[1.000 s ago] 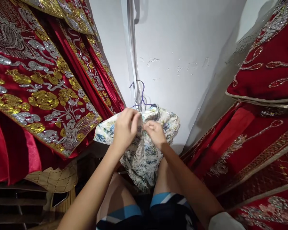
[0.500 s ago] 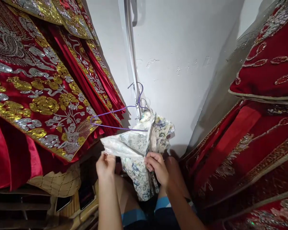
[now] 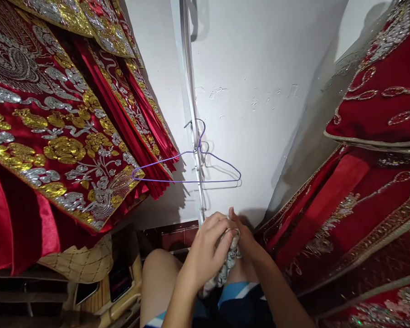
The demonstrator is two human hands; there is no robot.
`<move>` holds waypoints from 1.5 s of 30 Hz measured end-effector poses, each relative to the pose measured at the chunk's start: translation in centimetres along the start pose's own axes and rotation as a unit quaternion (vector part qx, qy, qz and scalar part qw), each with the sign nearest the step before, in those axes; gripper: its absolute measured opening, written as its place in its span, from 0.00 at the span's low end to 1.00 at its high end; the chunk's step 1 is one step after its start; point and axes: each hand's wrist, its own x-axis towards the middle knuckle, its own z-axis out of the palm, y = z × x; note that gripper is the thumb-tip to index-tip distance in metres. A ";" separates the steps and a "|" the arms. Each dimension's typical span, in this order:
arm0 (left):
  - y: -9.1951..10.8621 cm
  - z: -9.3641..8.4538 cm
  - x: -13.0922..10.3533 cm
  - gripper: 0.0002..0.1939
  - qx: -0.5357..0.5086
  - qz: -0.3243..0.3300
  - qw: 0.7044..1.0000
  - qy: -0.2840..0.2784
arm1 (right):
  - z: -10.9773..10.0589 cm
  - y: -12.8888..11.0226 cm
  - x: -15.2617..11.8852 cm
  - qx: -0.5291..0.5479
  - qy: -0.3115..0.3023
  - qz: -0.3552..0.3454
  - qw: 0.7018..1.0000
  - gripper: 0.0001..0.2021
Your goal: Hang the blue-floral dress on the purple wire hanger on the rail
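A white garment with a blue floral print [image 3: 229, 263] is bunched up above my lap. Over its top curls my left hand [image 3: 212, 243], closed on the cloth. My right hand [image 3: 244, 237] is on the far side of the bundle, mostly behind the left hand and the cloth; one fingertip points up, and its other fingers are hidden. Beyond both hands, a purple wire hanger [image 3: 186, 181] hangs bare from a hook on the upright metal rail [image 3: 187, 77].
Red clothes with gold and silver sequins [image 3: 68, 150] hang at left. More red embroidered cloth [image 3: 372, 109] fills the right side. A white wall [image 3: 253, 59] stands ahead. At lower left, a quilted beige bag [image 3: 85, 259] and a dark phone [image 3: 121, 280] lie on a wooden seat.
The floral garment has come off the purple hanger and down to my lap, where it is now bunched. My hands have moved from apart to close together around it.
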 end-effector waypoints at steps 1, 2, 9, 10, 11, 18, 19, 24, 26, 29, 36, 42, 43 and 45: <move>0.0 -0.4 0.3 0.11 0.014 0.004 1.000 -0.014 | 0.0 -0.7 -0.2 0.041 -0.037 0.025 0.998 0.37; -0.2 -0.8 0.7 0.11 0.024 0.006 1.000 -0.008 | 0.0 -1.5 -0.4 0.074 -0.077 0.044 0.993 0.37; -3.1 -3.7 0.0 0.17 -0.045 -0.126 0.991 0.021 | -1.1 -7.5 -0.7 -0.134 -0.225 -0.104 0.960 0.12; -3.3 -3.9 -0.7 0.20 -0.050 -0.159 0.986 -0.021 | -1.5 -8.1 -0.1 -0.157 -0.181 -0.153 0.959 0.11; -3.5 -4.1 -1.4 0.22 -0.043 -0.180 0.981 -0.064 | -2.0 -8.5 0.7 -0.175 -0.135 -0.194 0.956 0.11; -4.9 -7.8 -3.3 0.16 0.254 -0.248 0.918 -0.179 | -4.0 -7.9 9.2 -0.203 0.046 -0.390 0.897 0.16; -4.9 -8.5 -3.2 0.14 0.308 -0.262 0.896 -0.185 | -3.7 -7.5 10.4 -0.199 0.055 -0.399 0.893 0.16; -4.8 -11.0 -3.1 0.07 0.484 -0.265 0.807 -0.210 | -2.8 -5.7 14.0 -0.247 0.010 -0.322 0.914 0.16; -4.7 -12.0 -3.2 0.10 0.529 -0.267 0.782 -0.193 | -3.4 -5.2 13.9 -0.286 -0.015 -0.265 0.921 0.18; -4.5 -13.4 -3.1 0.17 0.574 -0.280 0.752 -0.165 | -4.9 -5.0 12.5 -0.313 0.001 -0.223 0.923 0.20; -3.0 -15.8 0.2 0.26 0.560 -0.277 0.780 -0.031 | -7.7 -7.2 7.2 -0.341 0.063 -0.203 0.916 0.21; -2.3 -14.7 6.6 0.22 0.455 -0.137 0.872 0.116 | -5.4 -7.4 5.6 -0.321 0.011 -0.177 0.930 0.18; -2.5 -14.1 7.4 0.21 0.430 -0.121 0.886 0.123 | -4.9 -7.3 5.3 -0.323 0.012 -0.167 0.931 0.18; -3.1 -13.1 8.3 0.19 0.394 -0.099 0.903 0.137 | -4.2 -7.2 4.6 -0.334 0.023 -0.152 0.930 0.18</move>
